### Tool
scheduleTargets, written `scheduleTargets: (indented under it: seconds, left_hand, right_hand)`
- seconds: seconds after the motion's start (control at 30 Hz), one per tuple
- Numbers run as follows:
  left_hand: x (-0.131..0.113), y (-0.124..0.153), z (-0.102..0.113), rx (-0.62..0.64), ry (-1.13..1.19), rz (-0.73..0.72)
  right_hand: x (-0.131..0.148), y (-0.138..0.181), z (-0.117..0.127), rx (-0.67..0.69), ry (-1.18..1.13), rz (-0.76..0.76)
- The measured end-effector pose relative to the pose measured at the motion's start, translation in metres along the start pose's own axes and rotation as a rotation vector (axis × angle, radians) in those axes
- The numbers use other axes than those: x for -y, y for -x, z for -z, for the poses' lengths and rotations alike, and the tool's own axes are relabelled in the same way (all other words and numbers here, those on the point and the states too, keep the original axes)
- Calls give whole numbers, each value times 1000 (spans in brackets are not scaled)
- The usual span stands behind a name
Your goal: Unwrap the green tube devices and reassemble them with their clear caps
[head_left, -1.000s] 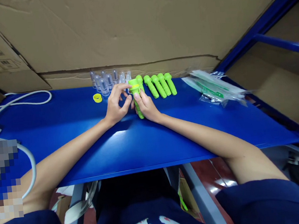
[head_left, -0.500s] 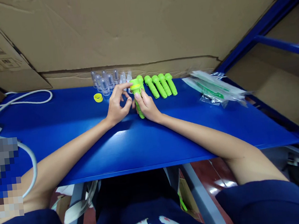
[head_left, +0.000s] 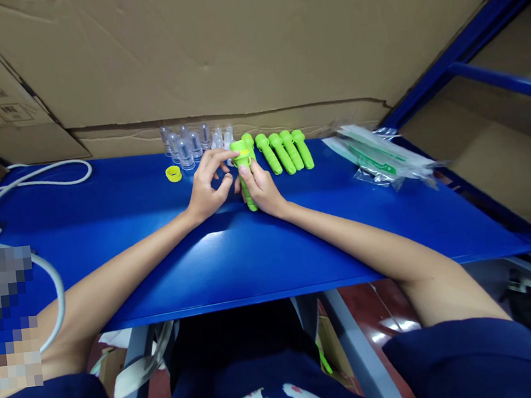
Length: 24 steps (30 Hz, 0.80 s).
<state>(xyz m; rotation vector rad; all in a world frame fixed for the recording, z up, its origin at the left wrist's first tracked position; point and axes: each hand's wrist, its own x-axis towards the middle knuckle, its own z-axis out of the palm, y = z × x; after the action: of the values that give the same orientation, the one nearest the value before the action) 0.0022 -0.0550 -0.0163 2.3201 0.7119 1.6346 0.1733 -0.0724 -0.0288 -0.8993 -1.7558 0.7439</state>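
My right hand [head_left: 264, 188] is wrapped round a lime-green flashlight [head_left: 249, 197], held upright and tilted a little, with its wide head at the top. A yellow band shows at that head. My left hand [head_left: 208, 189] reaches in from the left, its index fingertip against the head and its thumb and other fingers apart. Close behind stands another green flashlight [head_left: 247, 140], partly covered by the held one. Left of my left hand lies a loose yellow ring [head_left: 173, 174]. Several clear plastic domed tubes [head_left: 185, 155] stand behind it.
Several green flashlights [head_left: 284, 153] lie in a row on the blue table [head_left: 233, 258], right of my hands. Plastic bags [head_left: 378, 157] with green print lie farther right. A white cable [head_left: 47, 175] loops at the left. Cardboard [head_left: 214, 54] walls the back.
My left index finger has shifted slightly right across the yellow band on the flashlight's head. My right hand keeps its hold, and the other things have not moved.
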Motion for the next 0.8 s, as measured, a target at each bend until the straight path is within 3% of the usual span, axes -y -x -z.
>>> scheduleTargets:
  seconds: [0.8]
  left_hand:
    - [9, 0, -1, 25, -38, -57]
  right_hand:
    - [1, -2, 1, 7, 17, -19]
